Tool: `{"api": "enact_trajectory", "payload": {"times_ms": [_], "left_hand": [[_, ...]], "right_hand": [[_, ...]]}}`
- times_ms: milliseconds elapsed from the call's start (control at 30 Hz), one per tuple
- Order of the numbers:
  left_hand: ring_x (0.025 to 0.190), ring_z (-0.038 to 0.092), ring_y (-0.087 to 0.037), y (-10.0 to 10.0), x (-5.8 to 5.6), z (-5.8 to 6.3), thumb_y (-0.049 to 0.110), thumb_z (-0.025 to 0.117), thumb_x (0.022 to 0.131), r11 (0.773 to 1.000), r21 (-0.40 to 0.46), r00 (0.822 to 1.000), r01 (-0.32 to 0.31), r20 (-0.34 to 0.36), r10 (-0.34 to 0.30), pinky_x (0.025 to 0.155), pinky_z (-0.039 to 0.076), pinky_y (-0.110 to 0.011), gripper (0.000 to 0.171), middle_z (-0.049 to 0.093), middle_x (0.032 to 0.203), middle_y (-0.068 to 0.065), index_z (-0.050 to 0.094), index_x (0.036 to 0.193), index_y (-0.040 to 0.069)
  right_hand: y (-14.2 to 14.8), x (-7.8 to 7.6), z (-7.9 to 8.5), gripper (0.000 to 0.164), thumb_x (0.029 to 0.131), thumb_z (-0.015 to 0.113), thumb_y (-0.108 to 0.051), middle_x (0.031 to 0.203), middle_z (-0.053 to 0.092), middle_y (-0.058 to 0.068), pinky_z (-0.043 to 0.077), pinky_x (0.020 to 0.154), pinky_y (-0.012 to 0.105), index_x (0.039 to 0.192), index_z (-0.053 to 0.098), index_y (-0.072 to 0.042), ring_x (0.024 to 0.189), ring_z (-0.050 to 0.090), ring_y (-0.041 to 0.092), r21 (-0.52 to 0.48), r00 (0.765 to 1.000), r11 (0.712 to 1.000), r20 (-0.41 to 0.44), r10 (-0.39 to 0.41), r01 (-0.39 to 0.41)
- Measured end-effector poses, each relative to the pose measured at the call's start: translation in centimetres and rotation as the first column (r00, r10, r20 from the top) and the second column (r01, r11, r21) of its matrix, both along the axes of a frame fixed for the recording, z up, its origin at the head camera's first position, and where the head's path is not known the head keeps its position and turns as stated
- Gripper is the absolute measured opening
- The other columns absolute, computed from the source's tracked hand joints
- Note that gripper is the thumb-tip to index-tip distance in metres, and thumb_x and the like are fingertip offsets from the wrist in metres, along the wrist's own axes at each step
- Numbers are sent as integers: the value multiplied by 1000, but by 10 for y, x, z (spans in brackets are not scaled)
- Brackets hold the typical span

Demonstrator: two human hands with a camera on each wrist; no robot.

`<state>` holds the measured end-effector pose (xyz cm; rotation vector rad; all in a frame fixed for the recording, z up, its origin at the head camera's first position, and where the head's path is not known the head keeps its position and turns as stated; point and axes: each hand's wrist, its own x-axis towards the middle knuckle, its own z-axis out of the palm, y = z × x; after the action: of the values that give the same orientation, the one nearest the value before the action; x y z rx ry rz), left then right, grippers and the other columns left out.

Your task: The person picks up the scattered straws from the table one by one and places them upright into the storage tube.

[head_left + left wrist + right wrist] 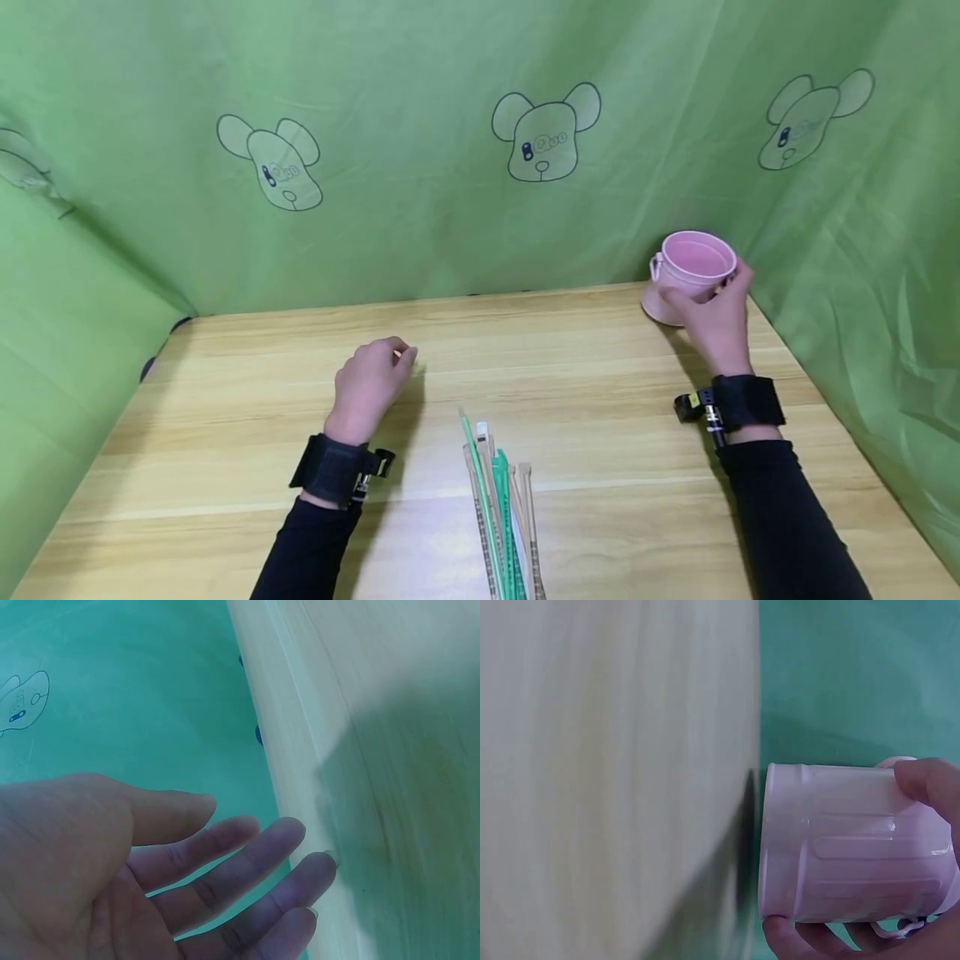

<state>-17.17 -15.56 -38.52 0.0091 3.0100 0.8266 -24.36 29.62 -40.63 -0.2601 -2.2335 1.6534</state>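
Note:
A small pink bucket (678, 271) is upright at the far right corner of the table, its open top facing up. My right hand (712, 321) grips it from the near side, thumb on one side and fingers round the other. In the right wrist view the ribbed wall of the bucket (862, 844) shows between thumb and fingers, with small handle loops at its sides. My left hand (371, 379) hovers over the table left of centre. The left wrist view shows that hand (187, 870) with loosely bent fingers and nothing in them.
A bunch of wrapped straws (498, 517), some green and some brownish, lies at the table's near middle. Green cloth (420, 225) with bear-head prints hangs behind the wooden table (225, 450) and along both sides.

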Motion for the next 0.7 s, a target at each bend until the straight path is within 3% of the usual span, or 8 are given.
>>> {"api": "enact_trajectory", "payload": {"times_ms": [167, 333, 533, 700], "left_hand": [[58, 57, -18, 0, 0, 0, 27, 58, 111, 1000, -6, 1000, 6, -1, -6, 48, 43, -32, 34, 75, 95, -11, 74, 128, 2], [55, 55, -17, 0, 0, 1, 26, 58, 111, 1000, -3, 1000, 22, -13, -22, 47, 40, -31, 32, 75, 94, -11, 74, 127, 2], [52, 54, -17, 7, 3, 0, 24, 61, 110, 997, -57, 997, 42, -58, -45, 46, 42, -32, 28, 75, 92, -10, 75, 122, 2], [55, 58, -16, 17, 6, 7, 25, 63, 110, 996, -63, 994, 56, -88, -61, 47, 46, -34, 27, 76, 97, -11, 75, 122, 4]], "right_hand": [[-28, 2, 5, 107, 92, 85, -16, 166, 30, 21, 36, 121, 44, 166, 8, -13, 149, 39, 35, 56, 992, 991, 27, 124, -126], [-56, 11, 14, 108, 89, 89, -19, 159, 37, 25, 41, 116, 54, 165, 13, -7, 140, 45, 42, 122, 978, 971, 6, 207, -206], [-82, 21, 19, 108, 88, 91, -23, 155, 42, 25, 43, 112, 56, 165, 16, -6, 137, 46, 41, 174, 959, 944, 10, 283, -280], [-94, 29, 22, 104, 89, 90, -22, 155, 41, 22, 45, 111, 56, 164, 19, -7, 138, 48, 40, 160, 941, 929, 3, 338, -334]]}}
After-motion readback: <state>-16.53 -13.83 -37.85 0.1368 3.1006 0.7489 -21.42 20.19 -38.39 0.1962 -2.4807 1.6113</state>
